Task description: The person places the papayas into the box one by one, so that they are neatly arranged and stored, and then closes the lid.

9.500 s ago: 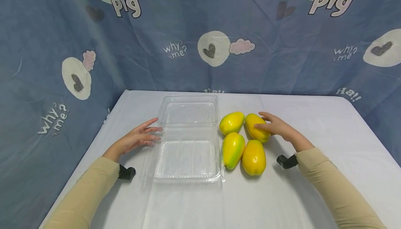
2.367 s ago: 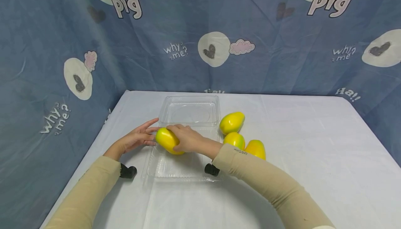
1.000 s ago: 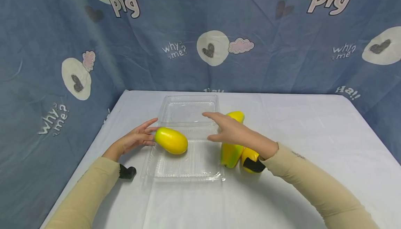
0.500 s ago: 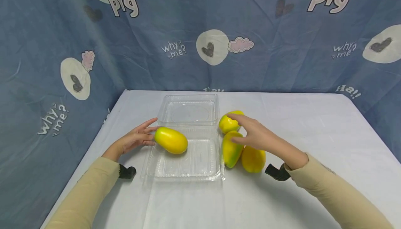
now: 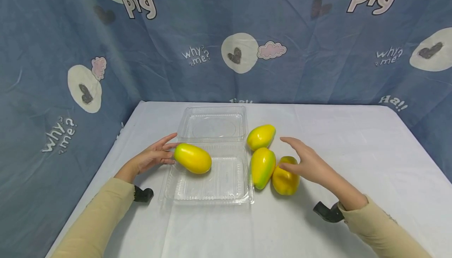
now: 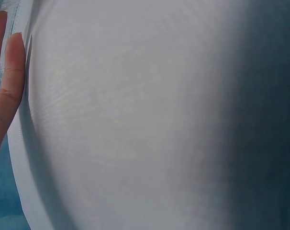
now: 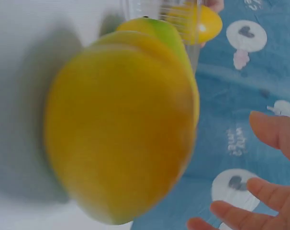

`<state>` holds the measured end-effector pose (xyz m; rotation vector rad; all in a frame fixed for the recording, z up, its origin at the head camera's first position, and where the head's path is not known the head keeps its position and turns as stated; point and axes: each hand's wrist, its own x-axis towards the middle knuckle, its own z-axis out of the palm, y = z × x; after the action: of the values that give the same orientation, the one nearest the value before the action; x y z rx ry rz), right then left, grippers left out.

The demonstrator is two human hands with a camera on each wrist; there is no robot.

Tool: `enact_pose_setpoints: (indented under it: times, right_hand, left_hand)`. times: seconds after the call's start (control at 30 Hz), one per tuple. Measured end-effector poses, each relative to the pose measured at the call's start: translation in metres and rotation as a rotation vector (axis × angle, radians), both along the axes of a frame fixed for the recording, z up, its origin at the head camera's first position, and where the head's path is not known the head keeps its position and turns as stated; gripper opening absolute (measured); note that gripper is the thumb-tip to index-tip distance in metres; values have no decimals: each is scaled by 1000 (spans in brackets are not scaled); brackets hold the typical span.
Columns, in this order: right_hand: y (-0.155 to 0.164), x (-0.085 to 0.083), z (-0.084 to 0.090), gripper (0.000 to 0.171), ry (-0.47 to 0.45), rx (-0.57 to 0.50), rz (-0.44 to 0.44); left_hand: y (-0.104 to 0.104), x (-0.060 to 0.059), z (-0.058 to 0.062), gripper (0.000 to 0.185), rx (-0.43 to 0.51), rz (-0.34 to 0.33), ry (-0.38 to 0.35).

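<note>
One glossy yellow papaya (image 5: 193, 158) lies tilted in the left back part of a clear plastic clamshell box (image 5: 215, 201), its lid (image 5: 212, 126) folded back. My left hand (image 5: 150, 158) rests at the box's left rim with fingers extended, fingertips right at that papaya's end. In the left wrist view only two fingers (image 6: 13, 72) show at the edge. My right hand (image 5: 310, 164) reaches over the front right papaya (image 5: 285, 181), thumb and fingers spread apart around its far end. That papaya fills the right wrist view, the right fingers (image 7: 267, 191) apart from it.
Two more yellow-green papayas, the back one (image 5: 261, 137) and the middle one (image 5: 263, 168), lie along the box's right side. A white cloth (image 5: 353, 132) covers the table. Blue printed fabric (image 5: 300, 77) hangs behind and at the left.
One papaya was carried from the right group into the box and let go. My right hand then moved back right to the front right papaya. My left hand stays in place.
</note>
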<state>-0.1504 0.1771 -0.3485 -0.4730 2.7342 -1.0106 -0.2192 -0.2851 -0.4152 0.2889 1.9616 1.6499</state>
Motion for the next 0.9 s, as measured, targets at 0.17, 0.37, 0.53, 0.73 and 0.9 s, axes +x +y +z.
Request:
enact_pose_setpoints:
  times: [0.17, 0.37, 0.53, 0.73, 0.9]
  right_hand:
    - [6, 5, -10, 72, 9, -11, -38]
    - [10, 8, -20, 72, -13, -36, -75]
    - [13, 12, -25, 73, -37, -53, -93]
    - [15, 16, -31, 79, -131, -60, -138]
    - [15, 18, -35, 84, -206, -94, -179]
  left_hand:
    - [0, 0, 1, 78, -8, 2, 2]
    - [1, 1, 2, 79, -4, 2, -1]
    - [1, 2, 3, 80, 1, 2, -8]
    - [1, 1, 3, 80, -7, 3, -9]
    - [1, 1, 3, 78, -3, -5, -2]
